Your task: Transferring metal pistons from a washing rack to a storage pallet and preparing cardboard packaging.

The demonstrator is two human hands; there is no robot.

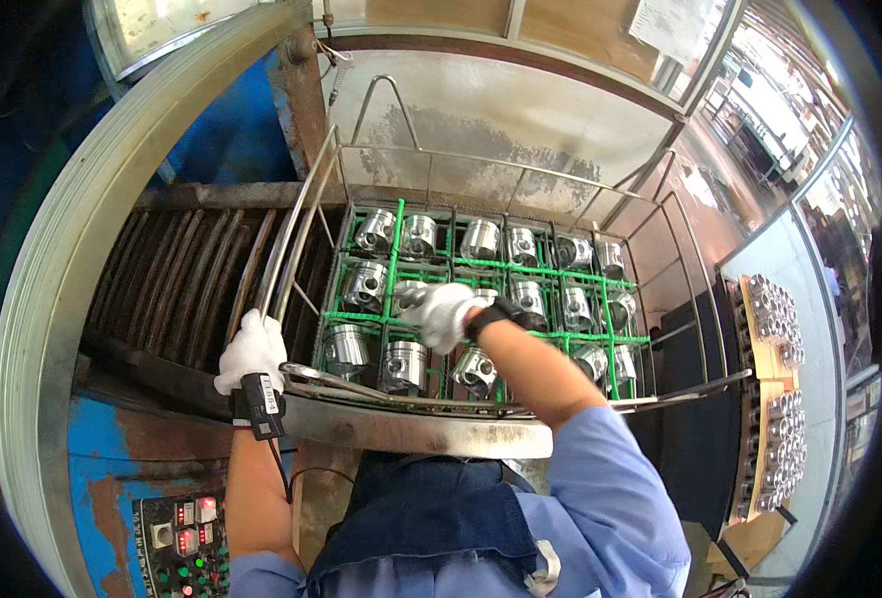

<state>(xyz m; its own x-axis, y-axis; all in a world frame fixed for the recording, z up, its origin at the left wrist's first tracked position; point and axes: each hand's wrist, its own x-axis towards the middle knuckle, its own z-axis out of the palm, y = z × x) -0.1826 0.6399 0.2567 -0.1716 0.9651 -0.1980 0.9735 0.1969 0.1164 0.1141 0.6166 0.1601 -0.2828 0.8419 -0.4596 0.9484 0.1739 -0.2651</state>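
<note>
A long wire basket (521, 169) with green-coated dividers (395, 249) holds rows of shiny metal pistons (481, 239) in front of me. My left hand (251, 354), in a white glove, is closed on the basket's rail at its near left corner. In the middle left of the basket my right hand (439, 314), also gloved and slightly blurred, reaches down among the pistons. Its fingers are closed at a piston (408, 293) that they partly cover. Just nearer to me stand another piston (404, 365) and a tilted one (475, 371).
Left of the basket runs a dark slatted conveyor (191, 279), under a curved metal frame (72, 219). A control panel (183, 548) with lit displays sits at the lower left. On the right, more pistons (785, 439) stand on brown boards. A metal ledge (421, 429) lies before me.
</note>
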